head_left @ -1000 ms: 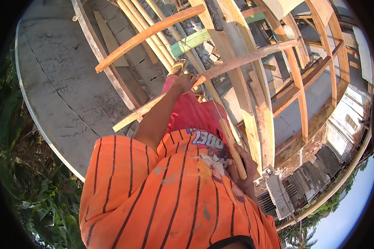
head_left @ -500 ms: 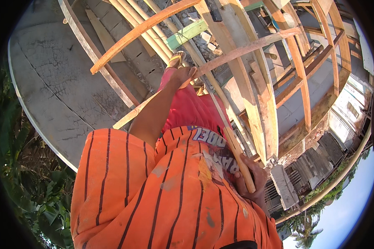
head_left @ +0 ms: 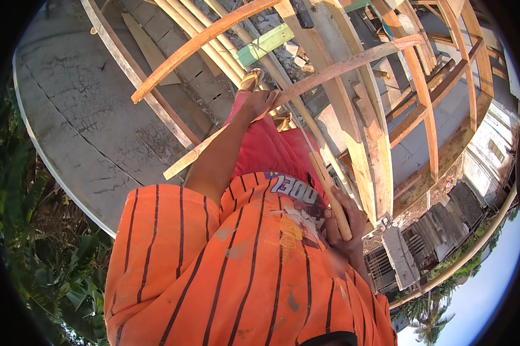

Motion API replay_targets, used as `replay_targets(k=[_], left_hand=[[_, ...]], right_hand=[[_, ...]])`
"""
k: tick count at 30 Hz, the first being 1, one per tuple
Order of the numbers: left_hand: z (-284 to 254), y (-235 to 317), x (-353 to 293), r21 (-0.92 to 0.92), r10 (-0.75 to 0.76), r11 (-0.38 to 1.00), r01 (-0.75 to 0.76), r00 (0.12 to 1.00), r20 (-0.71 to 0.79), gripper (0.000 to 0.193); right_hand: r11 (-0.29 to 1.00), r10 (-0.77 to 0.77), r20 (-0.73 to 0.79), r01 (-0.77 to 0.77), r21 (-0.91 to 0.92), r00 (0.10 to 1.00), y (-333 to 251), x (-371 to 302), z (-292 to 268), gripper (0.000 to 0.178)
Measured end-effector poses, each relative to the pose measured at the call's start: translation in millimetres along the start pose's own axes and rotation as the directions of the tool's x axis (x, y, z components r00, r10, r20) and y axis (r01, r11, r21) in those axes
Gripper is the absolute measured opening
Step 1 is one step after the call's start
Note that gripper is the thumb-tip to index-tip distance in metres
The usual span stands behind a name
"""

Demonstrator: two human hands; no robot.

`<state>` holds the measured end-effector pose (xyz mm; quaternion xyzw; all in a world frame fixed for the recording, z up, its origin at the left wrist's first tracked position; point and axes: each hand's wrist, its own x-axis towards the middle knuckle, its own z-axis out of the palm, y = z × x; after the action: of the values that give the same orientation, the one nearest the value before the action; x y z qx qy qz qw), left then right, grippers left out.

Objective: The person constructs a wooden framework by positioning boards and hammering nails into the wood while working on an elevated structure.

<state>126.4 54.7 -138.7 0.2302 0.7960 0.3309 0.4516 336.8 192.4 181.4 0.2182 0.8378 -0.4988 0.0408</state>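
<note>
My left hand is closed around a long wooden batten that runs from the upper right down past my left forearm. The batten's near end juts out beside that forearm. At my right side, my right hand grips the wooden handle of a tool. A thin, narrow part of this tool stretches away from the handle; its exact kind is unclear. My sandalled foot shows just beyond the left hand.
A curved-looking timber crosses at upper left, above a grey slab. Upright boards and a wooden frame stand to the right. A green-painted wood piece lies ahead, by several pale poles.
My right hand has moved a little upward and forward with the wooden-handled tool. The left hand stays on the batten, and the whole view has shifted slightly.
</note>
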Motion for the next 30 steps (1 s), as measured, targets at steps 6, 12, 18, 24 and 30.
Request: replay_targets(k=[6,12,18,24,30], left_hand=[[4.0,-23.4,8.4,0.120,-0.092,0.988,0.095,0.995,-0.028,0.072],[11.0,-46.0,22.0,0.150,-0.147,0.977,0.149,0.989,-0.020,0.087],[-4.6,-23.8,16.2,-0.003,-0.255,0.967,0.255,0.967,0.019,0.089],[13.4,-37.3,13.8,-0.071,-0.239,0.970,0.233,0.967,-0.084,0.082],[0.9,-9.7,4.6,-0.018,-0.304,0.953,0.304,0.950,-0.071,0.068]], right_hand=[[1.000,0.026,0.027,-0.026,-0.007,0.999,3.8,5.2,3.6,0.041],[0.999,0.031,0.027,-0.031,-0.007,0.999,3.2,16.3,10.9,0.037],[0.999,0.014,0.061,-0.012,-0.032,0.998,-16.9,-8.2,-17.3,0.034],[0.982,0.172,0.123,-0.159,-0.105,0.977,-39.4,35.5,-1.1,0.034],[0.994,0.041,0.086,-0.031,-0.109,0.995,-42.2,-0.1,-25.6,0.036]])
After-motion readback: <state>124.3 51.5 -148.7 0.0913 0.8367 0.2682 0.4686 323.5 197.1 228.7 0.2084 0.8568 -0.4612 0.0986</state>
